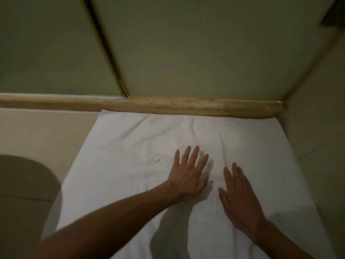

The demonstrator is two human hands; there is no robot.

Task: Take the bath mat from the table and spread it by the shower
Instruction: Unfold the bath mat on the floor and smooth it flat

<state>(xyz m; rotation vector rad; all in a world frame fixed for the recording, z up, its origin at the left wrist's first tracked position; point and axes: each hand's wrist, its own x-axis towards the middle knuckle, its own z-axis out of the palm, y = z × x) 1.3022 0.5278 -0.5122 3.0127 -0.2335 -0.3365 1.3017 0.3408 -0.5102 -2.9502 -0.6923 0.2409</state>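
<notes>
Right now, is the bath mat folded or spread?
Spread: the bath mat lies flat on the floor, lightly creased, edge against the threshold.

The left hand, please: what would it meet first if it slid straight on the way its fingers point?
Flat on the bath mat, the left hand would cross only wrinkled mat, then probably meet the wooden sill at the mat's far edge first.

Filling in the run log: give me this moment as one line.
step: spreading | bath mat: flat on floor, far edge against wooden sill | left hand: fingers straight, rests on mat | right hand: same
</notes>
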